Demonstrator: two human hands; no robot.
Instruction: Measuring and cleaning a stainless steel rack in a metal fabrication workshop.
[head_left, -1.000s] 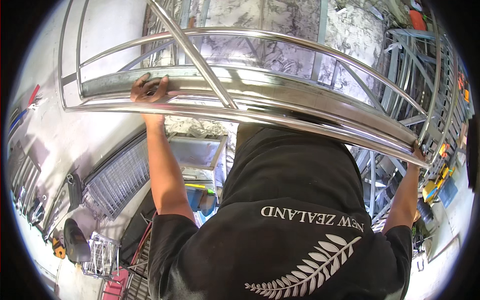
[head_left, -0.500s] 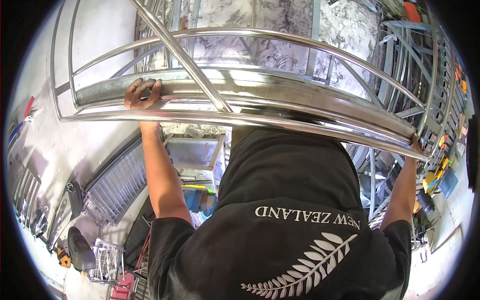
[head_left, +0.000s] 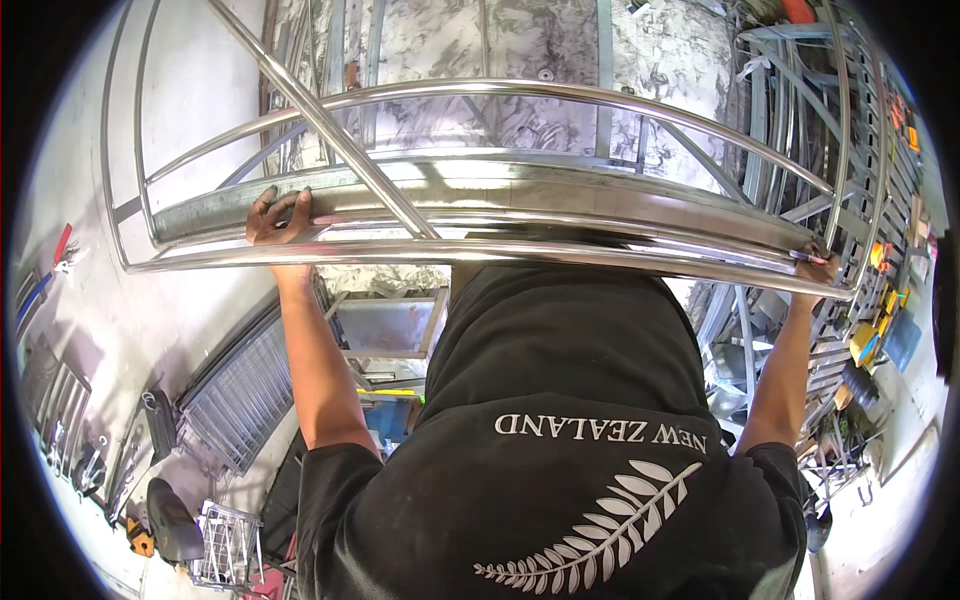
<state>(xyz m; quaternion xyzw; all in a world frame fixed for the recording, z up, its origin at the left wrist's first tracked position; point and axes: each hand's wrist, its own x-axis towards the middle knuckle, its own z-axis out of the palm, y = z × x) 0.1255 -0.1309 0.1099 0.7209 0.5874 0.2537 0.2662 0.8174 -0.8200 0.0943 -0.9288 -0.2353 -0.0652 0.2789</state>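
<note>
A frame of shiny metal tubes (head_left: 560, 251) spans the view in front of my torso, with a crossing diagonal tube (head_left: 345, 145). Inside it runs a long grey metal bar (head_left: 580, 190). At the bar's left part, my left hand (head_left: 282, 222) has its fingers curled over the bar's near edge, the tube passing in front of the wrist. My right hand (head_left: 820, 267) is at the frame's right end, fingers closed around a small slim pen-like thing (head_left: 806, 256), close to the bar's end. Its exact kind is too small to tell.
A marbled grey-white surface (head_left: 540, 125) lies beyond the frame. Metal lengths (head_left: 790, 130) stand at the far right, near yellow and blue tools (head_left: 868, 340). At lower left are a slatted metal panel (head_left: 235, 385) and a wire basket (head_left: 225, 545).
My right hand has moved inward and up from the frame's corner, and the slim thing now shows in it. The frame sits slightly lower in view at its left. My left hand stays at the bar.
</note>
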